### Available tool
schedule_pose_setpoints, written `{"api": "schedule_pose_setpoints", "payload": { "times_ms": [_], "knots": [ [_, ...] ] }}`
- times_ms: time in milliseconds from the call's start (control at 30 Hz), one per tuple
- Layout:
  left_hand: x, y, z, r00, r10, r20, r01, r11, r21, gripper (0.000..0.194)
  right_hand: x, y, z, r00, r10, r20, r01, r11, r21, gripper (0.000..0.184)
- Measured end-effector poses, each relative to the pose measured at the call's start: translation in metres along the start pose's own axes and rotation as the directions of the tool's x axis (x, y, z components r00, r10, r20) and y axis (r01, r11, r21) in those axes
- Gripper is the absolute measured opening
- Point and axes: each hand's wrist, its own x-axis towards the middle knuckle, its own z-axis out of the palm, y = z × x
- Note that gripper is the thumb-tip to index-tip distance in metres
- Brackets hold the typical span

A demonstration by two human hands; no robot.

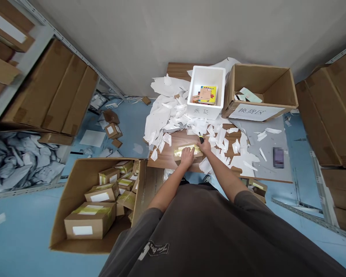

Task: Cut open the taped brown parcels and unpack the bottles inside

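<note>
A small cardboard box (178, 152) sealed with yellow tape lies at the front of the wooden table. My left hand (187, 156) rests on top of it, fingers laid flat across the tape. At the box's right end, my right hand (204, 146) is wrapped round a black and green utility knife (201, 138). The knife's upper part points away from me; its blade is too small to make out. Torn white paper scraps (219, 135) lie around the box and both hands.
Behind stand a white foam box (206, 112) holding small colourful packages and an open carton (265, 71) with a handwritten label. A large carton (60, 207) of taped parcels is at left. A blurred purple item (278, 157) lies right. Shelves with cartons flank both sides.
</note>
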Motion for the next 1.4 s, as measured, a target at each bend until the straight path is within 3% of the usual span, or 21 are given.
{"api": "schedule_pose_setpoints", "payload": {
  "times_ms": [167,333,433,567,733,867,1033,1200,1300,1400],
  "knots": [
    [0.001,0.001,0.006,0.998,-0.057,0.033,0.057,0.998,-0.016,0.043,-0.03,0.041,-0.023,0.981,-0.187,0.05,0.182,0.979,0.097,0.034],
    [0.002,-0.008,0.009,0.995,-0.003,0.095,0.005,1.0,-0.021,0.059,-0.062,0.088,-0.056,0.882,-0.339,0.326,0.308,0.94,0.145,0.026],
    [0.004,-0.009,0.009,0.992,0.0,0.126,0.0,1.0,0.0,0.063,-0.071,0.092,-0.065,0.835,-0.365,0.413,0.394,0.919,0.016,0.03],
    [0.003,-0.008,0.009,0.993,0.005,0.12,-0.007,1.0,0.015,0.061,-0.074,0.066,-0.068,0.807,-0.355,0.472,0.516,0.812,-0.273,0.033],
    [-0.004,-0.006,0.009,0.99,0.001,0.14,-0.004,1.0,0.017,0.063,-0.072,0.031,-0.074,0.822,-0.286,0.493,0.543,0.656,-0.524,0.04],
    [-0.005,-0.003,0.008,0.99,-0.018,0.142,0.015,1.0,0.02,0.07,-0.066,0.031,-0.082,0.811,-0.271,0.519,0.56,0.615,-0.555,0.039],
    [-0.002,-0.004,0.008,0.99,-0.017,0.142,0.02,1.0,-0.019,0.072,-0.074,0.056,-0.067,0.794,-0.21,0.57,0.548,0.652,-0.524,0.033],
    [0.008,-0.008,0.012,0.989,-0.047,0.137,0.059,0.995,-0.086,0.072,-0.082,0.088,-0.076,0.868,-0.153,0.473,0.411,0.756,-0.509,0.042],
    [0.015,-0.007,0.015,0.987,-0.057,0.149,0.074,0.991,-0.111,0.078,-0.078,0.086,-0.086,0.889,-0.185,0.419,0.392,0.778,-0.491,0.051],
    [0.018,-0.008,0.018,0.984,-0.051,0.168,0.069,0.992,-0.105,0.079,-0.07,0.068,-0.08,0.895,-0.201,0.399,0.384,0.801,-0.459,0.061]
  ]
}}
